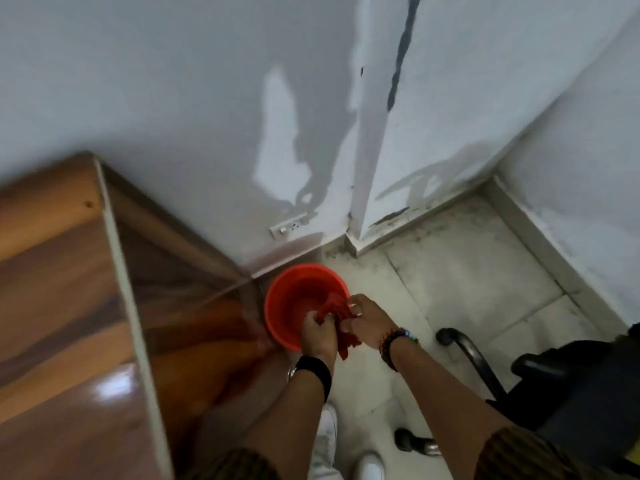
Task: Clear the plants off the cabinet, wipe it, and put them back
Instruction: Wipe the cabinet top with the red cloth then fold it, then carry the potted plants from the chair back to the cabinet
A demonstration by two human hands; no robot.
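A glossy brown wooden cabinet (59, 306) fills the left side, its top bare of plants in this view. On the floor beside it stands an orange-red bucket (294, 299). Over the bucket's near rim, my left hand (317, 332) and my right hand (363, 320) are both clenched on a red cloth (341, 315), which is bunched between them with an end hanging down. No plants are visible.
A white wall with a socket plate (289, 226) runs behind the bucket, meeting a corner column. Pale floor tiles (467, 282) spread to the right. A black office chair (561, 386) with wheeled legs stands at the lower right. My white shoes (367, 465) are below.
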